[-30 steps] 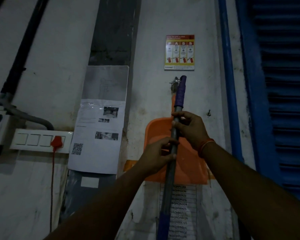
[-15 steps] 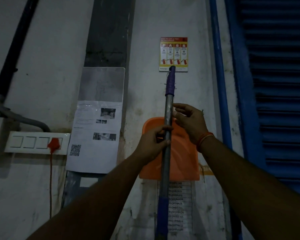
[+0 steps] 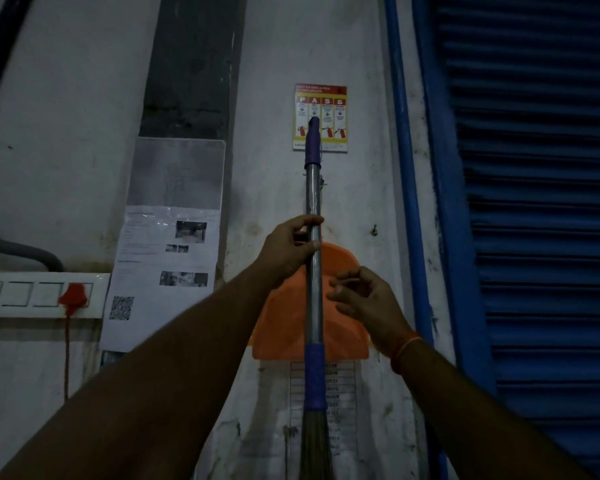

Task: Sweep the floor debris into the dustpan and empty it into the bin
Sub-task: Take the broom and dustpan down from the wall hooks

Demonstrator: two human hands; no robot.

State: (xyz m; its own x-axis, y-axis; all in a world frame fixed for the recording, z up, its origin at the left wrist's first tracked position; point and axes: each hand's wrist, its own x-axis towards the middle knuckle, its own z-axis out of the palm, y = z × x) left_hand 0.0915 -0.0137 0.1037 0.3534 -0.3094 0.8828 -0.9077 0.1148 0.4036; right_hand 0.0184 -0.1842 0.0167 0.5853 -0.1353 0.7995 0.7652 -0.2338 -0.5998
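Broom (image 3: 313, 271) is held upright in front of the wall, metal shaft vertical, purple cap at top overlapping the fire-extinguisher poster (image 3: 321, 117), blue sleeve and bristles low in the frame; it is judged to be lifted clear of its wall storage so sweeping can start. Left hand (image 3: 286, 251) is clamped on the shaft approx. mid-height, fingers and thumb curled round the metal, presumably so the broom's weight is carried by 1 hand. Right hand (image 3: 364, 299) is off the shaft, just beside it, fingers loosely curled and holding nothing; likely freed to take the dustpan. Dustpan (image 3: 340, 327), orange, hangs flat against the wall directly behind the shaft, mouth edge down, handle hidden by the broom, hanging point not visible; stored w/ the broom so both are fetched together. No floor, debris or bin is in view, so the task is judged barely begun. Further out: laminated notices w/ a QR code (image 3: 168, 261) to the left, a switch plate w/ a red plug and cord (image 3: 73, 297) beyond, a blue louvred shutter (image 3: 541, 237) to the right. Lighting is dim; fine detail is hard to tell.
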